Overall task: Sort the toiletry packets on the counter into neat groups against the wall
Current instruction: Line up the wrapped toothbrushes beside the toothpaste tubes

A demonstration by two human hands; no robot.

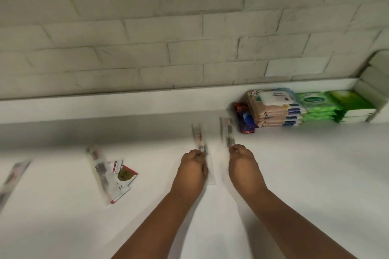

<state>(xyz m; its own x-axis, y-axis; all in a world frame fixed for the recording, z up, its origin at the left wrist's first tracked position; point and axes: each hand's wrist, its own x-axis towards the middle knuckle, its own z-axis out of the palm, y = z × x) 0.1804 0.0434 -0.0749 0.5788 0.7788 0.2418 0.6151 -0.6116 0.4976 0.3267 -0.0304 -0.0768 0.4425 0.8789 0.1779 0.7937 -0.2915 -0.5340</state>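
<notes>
My left hand [192, 165] pinches one long clear packet [199, 140], fingers curled at its near end | my right hand [242, 160] pinches a second clear packet [227, 134] beside it | both point toward the wall [147, 27] on the white counter [294, 174] | stacked wipe packs [294, 109] sit right, loose sachets [113, 174] left.

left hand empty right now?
No. The left hand pinches the near end of a slim clear packet lying on the counter.
</notes>
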